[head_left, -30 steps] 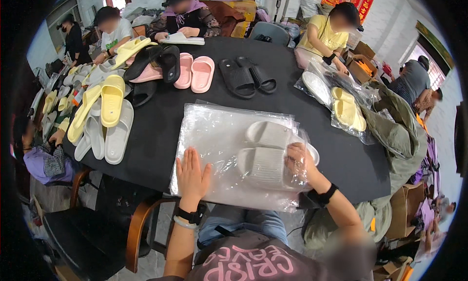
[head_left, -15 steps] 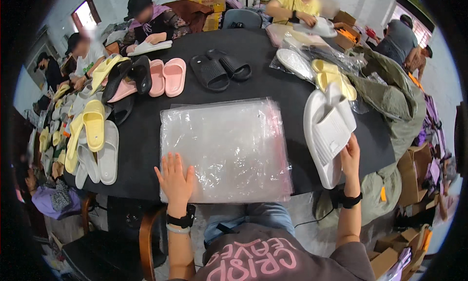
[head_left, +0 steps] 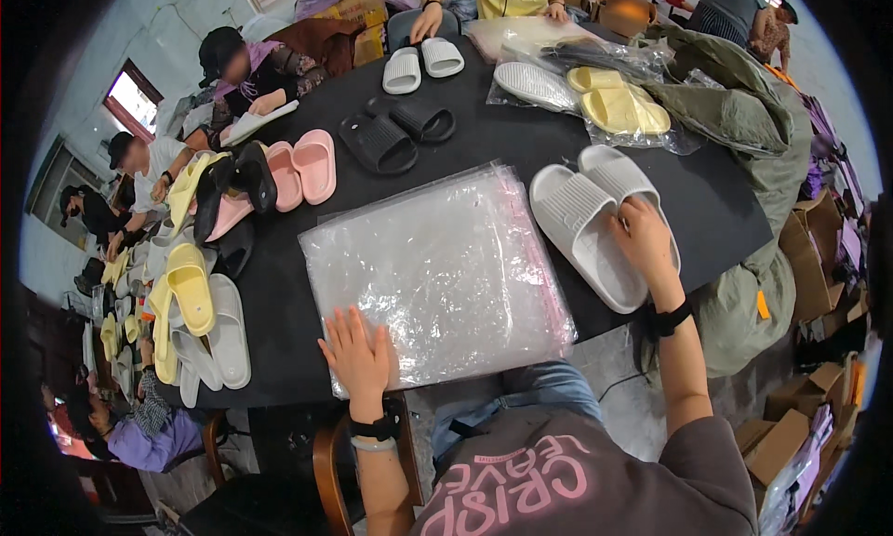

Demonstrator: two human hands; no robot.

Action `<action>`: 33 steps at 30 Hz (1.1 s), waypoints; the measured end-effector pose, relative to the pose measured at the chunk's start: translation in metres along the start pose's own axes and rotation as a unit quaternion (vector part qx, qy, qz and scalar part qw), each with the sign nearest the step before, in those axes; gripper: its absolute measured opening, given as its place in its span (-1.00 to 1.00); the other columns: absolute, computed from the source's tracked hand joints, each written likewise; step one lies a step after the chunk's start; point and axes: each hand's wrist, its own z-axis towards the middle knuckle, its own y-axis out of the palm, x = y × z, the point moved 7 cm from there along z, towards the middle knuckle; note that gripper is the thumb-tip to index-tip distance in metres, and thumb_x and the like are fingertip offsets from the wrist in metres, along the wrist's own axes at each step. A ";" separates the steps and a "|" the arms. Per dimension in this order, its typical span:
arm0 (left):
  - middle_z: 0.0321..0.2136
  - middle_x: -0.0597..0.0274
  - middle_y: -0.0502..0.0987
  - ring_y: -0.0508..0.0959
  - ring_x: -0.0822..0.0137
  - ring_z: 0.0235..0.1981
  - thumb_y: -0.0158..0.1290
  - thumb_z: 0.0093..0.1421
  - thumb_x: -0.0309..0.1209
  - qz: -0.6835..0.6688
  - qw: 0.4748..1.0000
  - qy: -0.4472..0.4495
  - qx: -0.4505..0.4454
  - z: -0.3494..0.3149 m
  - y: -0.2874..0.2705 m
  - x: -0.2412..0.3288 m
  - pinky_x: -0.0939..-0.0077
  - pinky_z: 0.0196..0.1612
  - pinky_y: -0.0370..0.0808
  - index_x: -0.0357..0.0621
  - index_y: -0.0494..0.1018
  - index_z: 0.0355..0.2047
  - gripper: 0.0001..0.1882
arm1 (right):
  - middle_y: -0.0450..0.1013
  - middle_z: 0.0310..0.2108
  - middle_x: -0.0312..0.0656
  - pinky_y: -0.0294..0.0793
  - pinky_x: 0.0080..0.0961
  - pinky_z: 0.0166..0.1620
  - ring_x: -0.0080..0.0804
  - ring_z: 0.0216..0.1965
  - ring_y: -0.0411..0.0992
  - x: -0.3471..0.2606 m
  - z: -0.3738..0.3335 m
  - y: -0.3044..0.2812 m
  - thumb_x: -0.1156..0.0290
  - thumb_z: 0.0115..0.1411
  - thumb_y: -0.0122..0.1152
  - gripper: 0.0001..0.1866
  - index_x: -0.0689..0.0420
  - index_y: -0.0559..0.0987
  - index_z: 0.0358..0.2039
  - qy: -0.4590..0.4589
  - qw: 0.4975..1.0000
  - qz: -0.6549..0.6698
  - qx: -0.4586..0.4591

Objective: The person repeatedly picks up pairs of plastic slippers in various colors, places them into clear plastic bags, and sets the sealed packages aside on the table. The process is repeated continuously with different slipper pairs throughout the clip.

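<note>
The left hand [head_left: 358, 355] lies flat, fingers spread, on the near corner of a stack of clear plastic bags [head_left: 437, 271] in the lower middle of the frame; its grip is open, pressing and holding nothing. The right hand [head_left: 644, 243] rests on a pair of pale grey slippers [head_left: 586, 222] lying soles up, side by side, at the right of the frame just beside the bags. Its fingers curl over the edge of the slippers, but whether they clasp them or only touch them I cannot tell.

This looks like the bagging step: the pair is gathered and the stack is pinned down. A fitting next move calls for the top bag to be opened while the slippers are kept together.

The counter [head_left: 493, 136] is a round black top. Black slippers [head_left: 395, 132] and pink slippers [head_left: 302, 169] lie toward the upper left, yellow slippers [head_left: 191, 285] along the left rim, and bagged yellow slippers [head_left: 619, 104] at the upper right. Other people sit around the far edge, and cardboard boxes [head_left: 819, 257] stand at the right of the room.
</note>
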 end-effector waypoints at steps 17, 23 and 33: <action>0.39 -0.09 0.06 0.01 -0.12 0.42 -0.13 0.35 0.06 0.006 0.999 -0.012 -0.036 0.000 0.001 0.000 -0.17 0.39 -0.17 -0.11 0.12 0.38 -0.27 | 0.54 -0.50 0.02 0.53 -0.36 -0.31 -0.12 -0.47 0.57 -0.122 -0.065 0.057 0.27 0.24 0.25 -0.59 0.20 0.45 0.03 -0.040 0.914 0.320 -0.247; 0.40 -0.07 0.07 0.01 -0.09 0.42 -0.11 0.34 0.06 0.014 0.999 -0.015 -0.035 0.000 -0.001 0.003 -0.15 0.39 -0.16 -0.08 0.12 0.38 -0.27 | 0.48 0.00 0.20 0.54 -0.49 -0.28 -0.30 -0.25 0.55 -0.146 -0.067 0.074 0.17 0.28 0.24 -0.17 0.08 0.04 0.42 0.079 0.735 0.600 -0.307; 0.38 -0.07 0.11 0.05 -0.09 0.41 -0.13 0.33 0.10 0.018 1.000 -0.007 -0.009 -0.003 0.002 0.000 -0.16 0.38 -0.12 -0.10 0.14 0.37 -0.25 | 0.36 0.15 -0.08 0.53 -0.46 -0.01 -0.40 0.05 0.41 -0.129 -0.068 0.074 0.65 0.18 0.13 -0.44 0.15 0.42 0.24 -0.056 0.882 0.439 -0.162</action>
